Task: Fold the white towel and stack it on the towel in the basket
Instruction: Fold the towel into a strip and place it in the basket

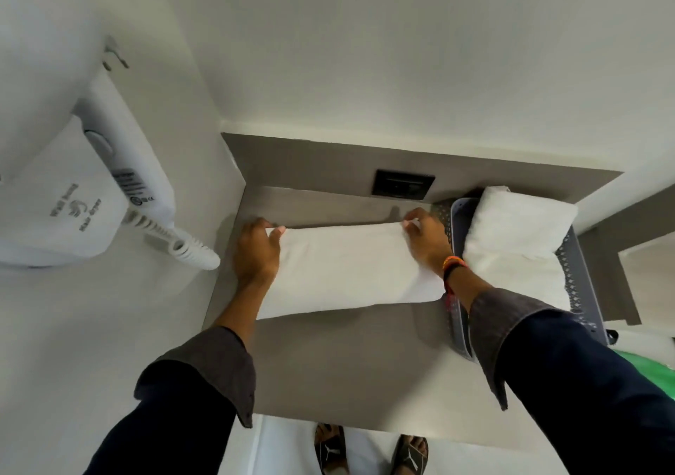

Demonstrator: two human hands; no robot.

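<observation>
Fingers of the left hand (255, 252) and right hand (427, 239) pinch the far corners of the white towel (350, 270), folded long on the grey counter (347, 365) beside the basket (461, 325). Uneven pulling could skew the fold.

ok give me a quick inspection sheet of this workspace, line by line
surface: grey counter, bare in front
job's things: white towel folded into a long strip on the counter; folded towel in grey basket at right
clutter: nothing seen
grippers: left hand and right hand pinch the strip's far corners
cables: coiled cord from wall hair dryer
surroundings: white walls, black socket, sandalled feet below
</observation>
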